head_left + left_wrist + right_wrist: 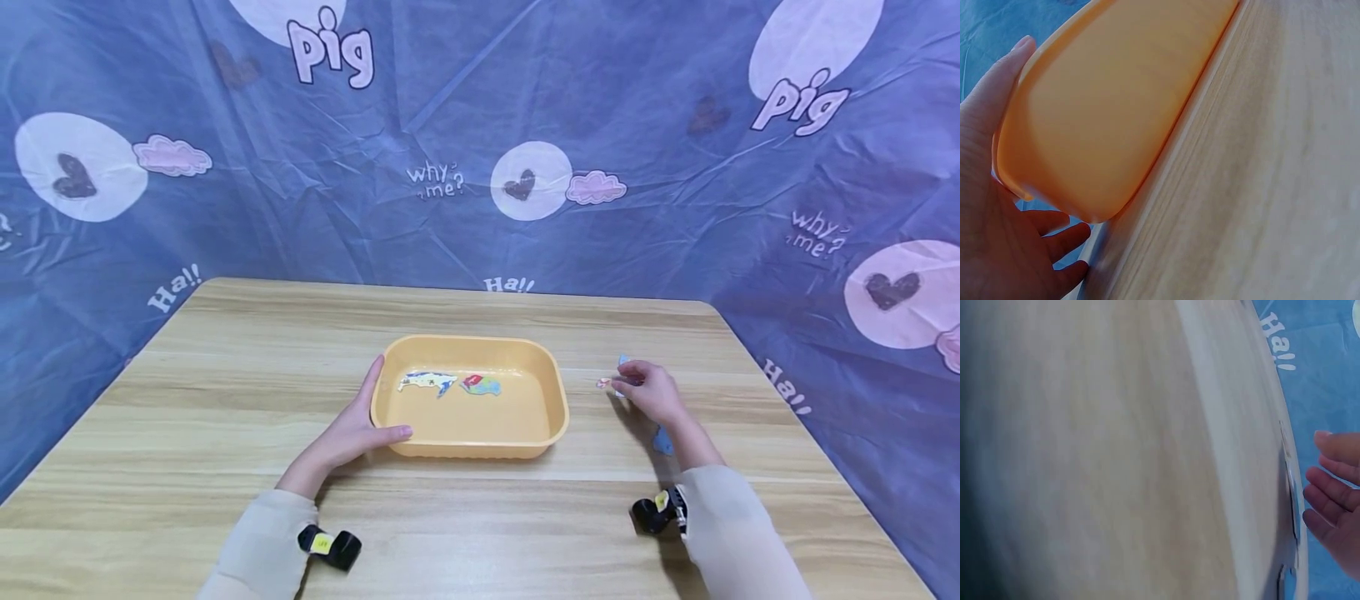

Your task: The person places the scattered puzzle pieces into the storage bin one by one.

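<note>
A yellow plastic tray (471, 445) stands mid-table in the head view. My left hand (358, 432) holds its left end, thumb on the near rim and the other fingers along the outer wall. Flat on the tray's floor lie a white-and-blue shark-like cutout (427, 382) and a green, blue and red cutout (481, 385). To the right of the tray, my right hand (651, 393) hovers over a light blue flat piece (623, 360), partly hidden by it. In the right wrist view the fingers (1329, 487) bend loosely, with a gap above a flat piece (1292, 497).
A small pink-and-white piece (603, 383) lies left of my right fingertips. Another blue piece (663, 442) sits under my right wrist. The wood-grain table (247, 375) ends at a blue printed cloth (465, 108) behind and at the sides.
</note>
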`<move>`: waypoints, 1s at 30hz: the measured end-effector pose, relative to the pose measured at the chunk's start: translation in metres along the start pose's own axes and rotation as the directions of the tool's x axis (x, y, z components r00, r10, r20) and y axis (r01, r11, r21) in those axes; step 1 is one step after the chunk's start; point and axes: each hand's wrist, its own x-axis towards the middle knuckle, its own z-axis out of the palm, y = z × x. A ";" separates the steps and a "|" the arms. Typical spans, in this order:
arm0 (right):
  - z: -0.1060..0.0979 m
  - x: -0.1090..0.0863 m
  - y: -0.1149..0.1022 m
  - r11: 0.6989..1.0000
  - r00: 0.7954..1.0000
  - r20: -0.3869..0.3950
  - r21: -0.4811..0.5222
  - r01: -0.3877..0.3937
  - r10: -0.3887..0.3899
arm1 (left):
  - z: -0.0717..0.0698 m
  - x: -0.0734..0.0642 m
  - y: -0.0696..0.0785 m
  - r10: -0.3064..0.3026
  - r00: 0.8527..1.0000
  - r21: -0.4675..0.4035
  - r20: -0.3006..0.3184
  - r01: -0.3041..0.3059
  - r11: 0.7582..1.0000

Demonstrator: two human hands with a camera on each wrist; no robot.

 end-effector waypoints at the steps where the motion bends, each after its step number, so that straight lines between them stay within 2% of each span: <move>1: 0.001 0.000 0.000 1.000 1.000 0.004 -0.007 0.004 -0.004 | 0.000 0.000 0.000 0.000 1.000 0.000 0.000 0.000 1.000; 9: 0.012 0.005 0.007 1.000 1.000 -0.014 -0.027 0.000 0.000 | 0.000 -0.001 0.001 -0.006 1.000 0.002 0.000 0.006 1.000; 17: 0.016 0.005 0.008 0.998 0.999 -0.013 -0.050 0.043 -0.043 | 0.000 0.000 -0.002 0.009 1.000 0.001 -0.003 -0.009 1.000; 22: 0.018 0.007 0.011 0.993 0.995 -0.042 -0.078 0.085 -0.088 | 0.001 0.001 -0.003 -0.001 1.000 0.010 -0.003 0.001 1.000; 30: 0.022 0.008 0.015 0.994 0.992 -0.085 -0.071 0.088 -0.094 | 0.001 0.001 -0.002 0.000 1.000 0.017 -0.008 0.000 1.000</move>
